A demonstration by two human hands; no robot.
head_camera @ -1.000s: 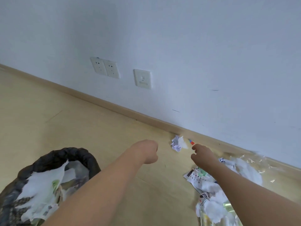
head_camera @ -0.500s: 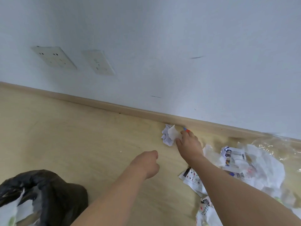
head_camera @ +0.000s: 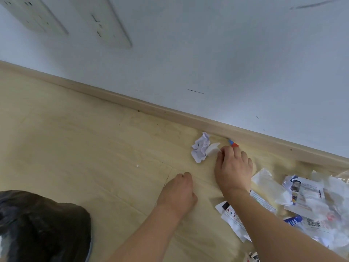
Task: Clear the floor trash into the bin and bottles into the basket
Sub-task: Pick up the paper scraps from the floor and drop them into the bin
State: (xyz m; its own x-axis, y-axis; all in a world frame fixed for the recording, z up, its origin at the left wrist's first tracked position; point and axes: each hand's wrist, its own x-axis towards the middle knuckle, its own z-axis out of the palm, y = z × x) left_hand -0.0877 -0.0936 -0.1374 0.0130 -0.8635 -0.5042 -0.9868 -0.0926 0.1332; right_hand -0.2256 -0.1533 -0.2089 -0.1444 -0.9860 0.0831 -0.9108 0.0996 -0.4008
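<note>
Right hand (head_camera: 234, 167) pinches crumpled paper (head_camera: 201, 147) by the baseboard; left hand (head_camera: 177, 193) fisted, empty

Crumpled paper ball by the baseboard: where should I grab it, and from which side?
Pinch the crumpled paper ball across its middle from above. It is loose and lumpy, and the baseboard behind blocks that side. The right hand is already beside it.

A white wall (head_camera: 207, 53) with two white sockets (head_camera: 102, 21) meets a light wooden floor (head_camera: 75, 148) along a pale wooden strip (head_camera: 132, 101).
</note>
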